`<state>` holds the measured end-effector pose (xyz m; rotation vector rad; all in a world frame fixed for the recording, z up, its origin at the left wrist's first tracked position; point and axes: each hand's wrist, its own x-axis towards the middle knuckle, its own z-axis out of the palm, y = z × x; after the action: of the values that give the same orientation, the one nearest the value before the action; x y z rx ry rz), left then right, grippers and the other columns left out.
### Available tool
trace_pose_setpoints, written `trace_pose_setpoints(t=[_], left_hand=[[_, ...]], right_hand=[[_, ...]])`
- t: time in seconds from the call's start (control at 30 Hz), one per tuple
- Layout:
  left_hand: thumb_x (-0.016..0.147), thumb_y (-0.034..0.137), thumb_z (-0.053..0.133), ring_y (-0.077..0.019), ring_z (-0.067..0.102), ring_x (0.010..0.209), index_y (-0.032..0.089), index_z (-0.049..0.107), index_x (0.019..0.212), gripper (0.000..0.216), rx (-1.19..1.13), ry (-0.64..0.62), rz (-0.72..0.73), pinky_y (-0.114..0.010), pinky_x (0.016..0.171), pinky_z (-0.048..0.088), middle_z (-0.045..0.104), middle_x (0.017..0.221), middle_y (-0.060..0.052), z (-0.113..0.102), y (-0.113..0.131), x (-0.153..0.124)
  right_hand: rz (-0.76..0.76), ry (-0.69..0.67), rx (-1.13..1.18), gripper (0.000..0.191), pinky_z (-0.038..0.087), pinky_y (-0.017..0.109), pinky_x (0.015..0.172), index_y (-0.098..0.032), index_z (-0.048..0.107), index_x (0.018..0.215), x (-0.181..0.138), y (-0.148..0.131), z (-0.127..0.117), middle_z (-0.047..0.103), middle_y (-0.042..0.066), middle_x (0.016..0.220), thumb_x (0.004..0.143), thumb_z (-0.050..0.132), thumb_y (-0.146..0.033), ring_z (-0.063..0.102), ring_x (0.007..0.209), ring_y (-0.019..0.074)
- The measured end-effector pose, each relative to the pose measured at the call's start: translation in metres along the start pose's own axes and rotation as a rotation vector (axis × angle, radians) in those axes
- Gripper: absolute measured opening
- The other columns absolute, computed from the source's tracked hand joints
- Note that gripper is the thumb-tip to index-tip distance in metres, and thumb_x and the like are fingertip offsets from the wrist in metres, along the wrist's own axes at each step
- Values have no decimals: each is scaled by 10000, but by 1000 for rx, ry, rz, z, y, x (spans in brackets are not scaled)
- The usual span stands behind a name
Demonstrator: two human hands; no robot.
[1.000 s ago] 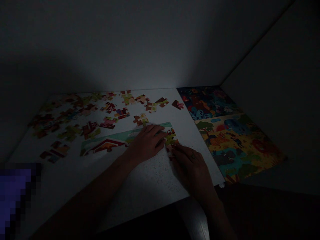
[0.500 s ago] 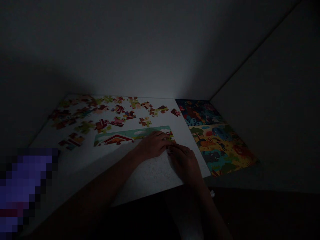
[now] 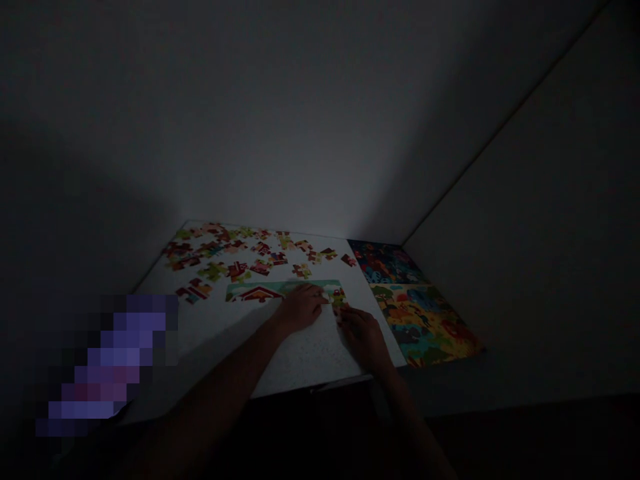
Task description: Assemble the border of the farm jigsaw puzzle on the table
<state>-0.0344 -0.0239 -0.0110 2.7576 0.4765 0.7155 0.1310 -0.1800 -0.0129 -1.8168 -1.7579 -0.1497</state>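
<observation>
**Two hands at the end of a half-built puzzle strip**

The room is dim, and the only lit patch is a white table [image 3: 300, 360] pushed into a corner. On it lies a joined strip of puzzle [image 3: 270, 291], a long green band with a red roof shape near its left end. Everything else is best placed from that strip.

The left hand [image 3: 301, 308] lies palm down over the strip's right half, fingers spread flat and pressing on it, closed round nothing. The right hand [image 3: 363, 335] sits just off the strip's right end, on the side nearer the person, with its fingertips drawn together at a small puzzle piece [image 3: 338, 301] that touches the strip's end corner. It is too dark to tell whether the fingers pinch that piece or merely push on it. The two hands nearly meet at that corner.

Beyond the strip, toward the wall, loose puzzle pieces [image 3: 235, 257] are scattered across the table top, most of them to the left and a few straight behind the strip. To the right of the strip, well clear of its end, lies a finished animal puzzle [image 3: 425, 323], and behind that, against the wall, a darker finished puzzle [image 3: 385, 262].
</observation>
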Motion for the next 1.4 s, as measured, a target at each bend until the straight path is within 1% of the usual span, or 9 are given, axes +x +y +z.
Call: trace_pose_setpoints(t=[0.17,0.37,0.47,0.63,0.77,0.87,1.03,1.2,1.4], left_hand=[[848,102,528,-225,593,1120,201,698,1081,305,100,82,-117,-431,998,485,661,1169,-90,-20,-14,-38],[910,179,440,-247,579,1177,243,634,1216,368,246,159,-263,-459,1031,457,638,1262,-85,-54,-31,-101],[922,205,409,-257,565,1211,225,627,1218,368,244,177,-311,-479,1039,457,615,1314,-84,-59,-33,-115],[916,216,415,-255,569,1214,241,637,1192,355,235,190,-350,-518,1077,422,626,1303,-80,-55,-32,-114],[917,240,425,-266,574,1206,240,630,1205,354,235,165,-359,-536,1076,420,624,1305,-82,-56,-33,-112],[925,257,417,-270,564,1219,233,617,1221,358,233,123,-349,-542,1082,412,607,1328,-84,-59,-35,-113],[933,304,413,-269,578,1193,244,616,1194,336,229,96,-394,-521,1058,440,611,1312,-75,-62,-37,-112],[944,339,414,-268,579,1182,257,598,1175,306,240,68,-382,-496,1020,470,610,1300,-66,-63,-41,-113],[948,361,432,-261,595,1142,251,586,1178,297,302,76,-355,-455,965,491,621,1273,-68,-60,-47,-117]], right_hand=[[16,-12,29,233,518,454,928,-210,706,1083,0,6,5,708,109,1153,914,571,-294,647,1087,251],[39,-24,116,188,530,409,877,-212,725,919,8,13,1,732,88,1056,859,547,-208,673,999,229],[92,-51,186,183,539,382,819,-209,727,878,17,17,-3,738,78,970,838,551,-236,685,913,225],[316,-190,389,231,521,307,671,-192,719,833,45,34,-10,735,44,787,817,532,-328,675,727,198],[414,-7,409,245,504,322,735,-168,704,819,86,61,-6,737,62,820,778,530,-336,669,779,209],[473,56,400,247,496,324,758,-146,700,836,124,80,7,734,72,837,777,525,-310,663,796,210],[476,76,400,251,481,315,843,-137,710,928,169,97,40,739,91,941,816,532,-275,661,886,200],[441,176,164,289,474,349,903,-124,709,1027,177,110,58,723,135,1043,864,502,-242,652,971,228],[281,6,86,339,462,365,951,-180,683,1169,175,114,65,700,100,1183,885,509,-245,645,1054,238]])
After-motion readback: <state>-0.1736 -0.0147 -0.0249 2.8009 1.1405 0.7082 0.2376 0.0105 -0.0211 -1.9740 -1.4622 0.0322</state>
